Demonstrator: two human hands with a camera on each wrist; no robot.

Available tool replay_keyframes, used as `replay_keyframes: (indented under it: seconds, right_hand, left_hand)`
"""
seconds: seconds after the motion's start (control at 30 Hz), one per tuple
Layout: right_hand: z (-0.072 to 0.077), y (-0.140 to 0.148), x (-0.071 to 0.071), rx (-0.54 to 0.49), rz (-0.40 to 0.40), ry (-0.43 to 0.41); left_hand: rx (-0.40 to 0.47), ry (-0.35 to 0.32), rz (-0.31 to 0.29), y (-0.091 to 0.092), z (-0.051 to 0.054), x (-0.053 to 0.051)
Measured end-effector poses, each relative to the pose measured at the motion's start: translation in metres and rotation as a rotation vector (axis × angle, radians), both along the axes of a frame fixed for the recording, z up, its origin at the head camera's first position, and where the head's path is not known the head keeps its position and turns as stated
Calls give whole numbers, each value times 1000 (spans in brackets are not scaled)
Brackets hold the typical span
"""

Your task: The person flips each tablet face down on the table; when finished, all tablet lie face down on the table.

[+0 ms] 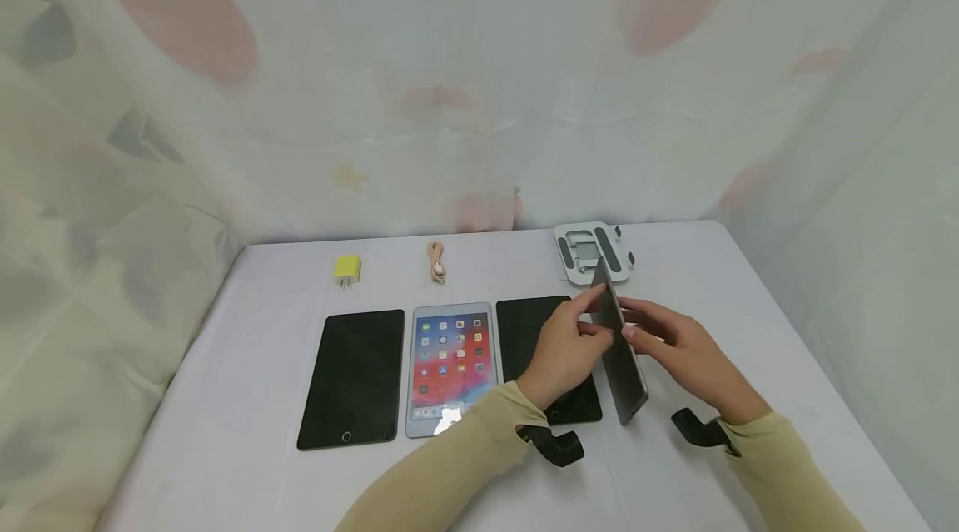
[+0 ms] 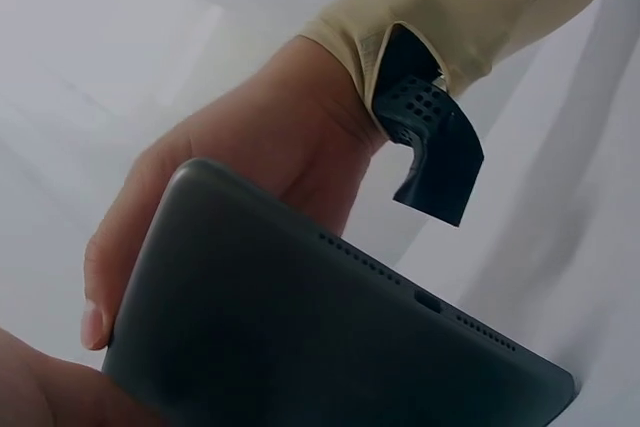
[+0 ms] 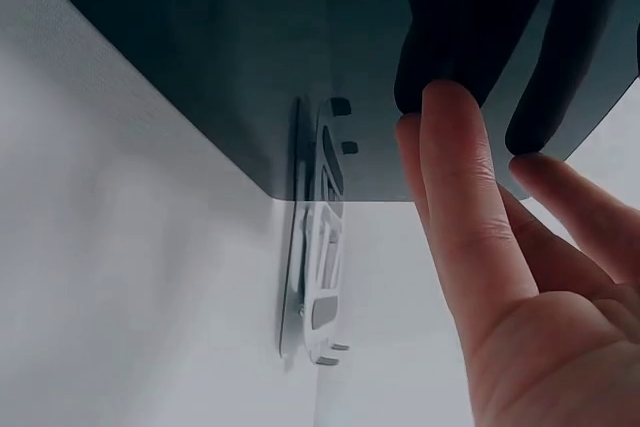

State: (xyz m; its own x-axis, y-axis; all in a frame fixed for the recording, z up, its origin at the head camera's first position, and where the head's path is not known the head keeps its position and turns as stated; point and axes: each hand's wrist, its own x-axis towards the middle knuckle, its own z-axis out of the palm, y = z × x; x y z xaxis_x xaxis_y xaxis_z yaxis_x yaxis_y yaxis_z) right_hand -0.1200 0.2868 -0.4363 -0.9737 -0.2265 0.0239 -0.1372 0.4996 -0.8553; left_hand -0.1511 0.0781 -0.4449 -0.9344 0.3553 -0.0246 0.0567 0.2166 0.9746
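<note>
A grey tablet (image 1: 623, 378) is tilted up on its long edge, between both hands. My left hand (image 1: 560, 353) holds it from the left, thumb and index finger at its grey back near the upper edge. From the other side my right hand (image 1: 693, 353) grips it, thumb at the upper edge. The right wrist view shows fingertips of the right hand (image 3: 500, 277) touching the glossy, reflecting face. A port and speaker holes line one short edge of the tablet (image 2: 330, 317) in the left wrist view.
Flat on the white table (image 1: 225, 399) lie a black tablet (image 1: 355, 382), a lit white tablet (image 1: 453, 357) and another black tablet (image 1: 528, 320), partly covered by the left hand. Behind are a yellow charger plug (image 1: 347, 268), a coiled cable (image 1: 437, 264) and a folded silver stand (image 1: 602, 241).
</note>
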Motion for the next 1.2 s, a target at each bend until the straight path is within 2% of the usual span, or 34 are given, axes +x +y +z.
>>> replay_keyframes:
  seconds: [0.5,0.97,1.2]
  right_hand:
    - [10,18,10,56,-41,20]
    - [16,35,12,204,-85,32]
    - [17,46,15,247,-99,17]
  left_hand:
    - [-40,-123,-55,10,-19,3]
    - [-121,-129,-73,9,-22,4]
    - [-143,-163,-95,11,-25,4]
